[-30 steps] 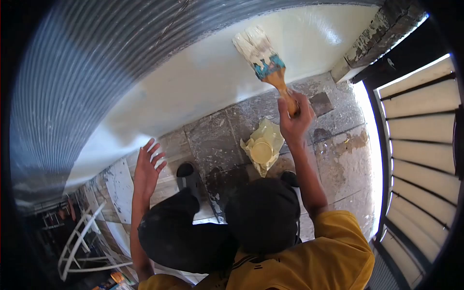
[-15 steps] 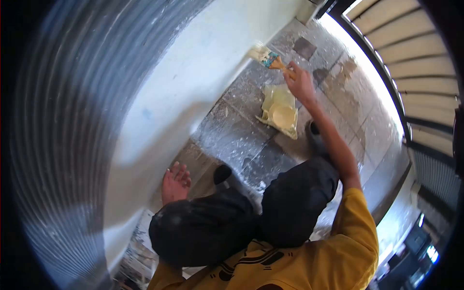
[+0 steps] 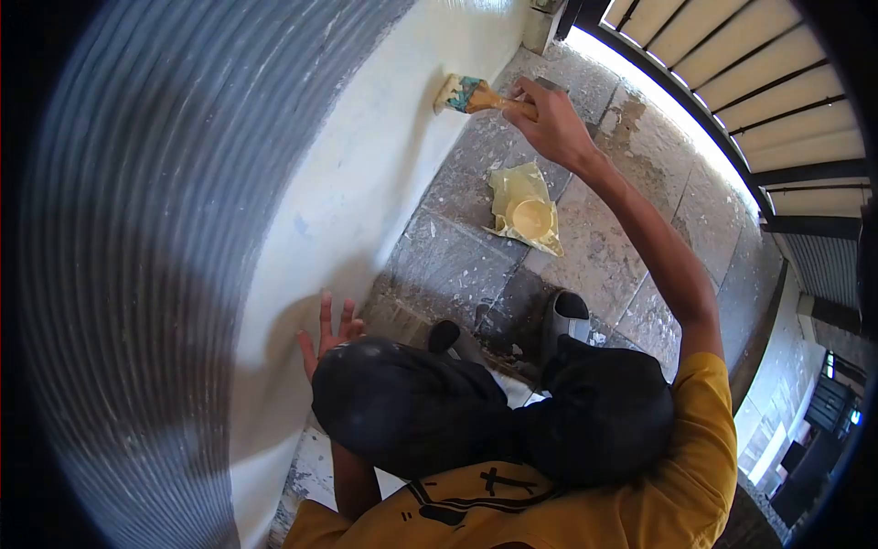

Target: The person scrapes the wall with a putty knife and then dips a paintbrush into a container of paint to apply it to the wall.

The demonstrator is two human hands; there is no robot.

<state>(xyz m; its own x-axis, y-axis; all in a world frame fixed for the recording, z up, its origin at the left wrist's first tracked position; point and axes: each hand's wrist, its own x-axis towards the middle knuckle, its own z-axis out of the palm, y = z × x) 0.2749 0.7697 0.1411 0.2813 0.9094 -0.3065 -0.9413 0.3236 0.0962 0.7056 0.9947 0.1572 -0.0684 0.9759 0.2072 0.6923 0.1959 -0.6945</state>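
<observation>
Fingers of my right hand [image 3: 555, 119] are wrapped round the wooden handle of a paintbrush [image 3: 476, 95]. Its bristles, coated in cream paint with blue-green stains on the ferrule, meet the lower part of the white wall [image 3: 366, 137]. Below that hand, a small round tub of cream paint [image 3: 531, 218] sits on a crumpled, paint-smeared yellowish sheet [image 3: 514, 188] on the floor. Beside my left knee, my left hand [image 3: 331, 334] is spread with its fingers apart, close to the wall and holding nothing; the knee hides part of it.
Corrugated metal [image 3: 137, 274] covers the wall's upper part on the left. The tiled floor [image 3: 457, 247] is spattered with paint. A barred gate [image 3: 732, 101] runs along the right. My shoes [image 3: 567, 316] stand between my knees and the tub.
My right hand has lifted the brush from the wall's foot up onto its face, to the left. My left hand has opened its fingers wider and turned toward the wall.
</observation>
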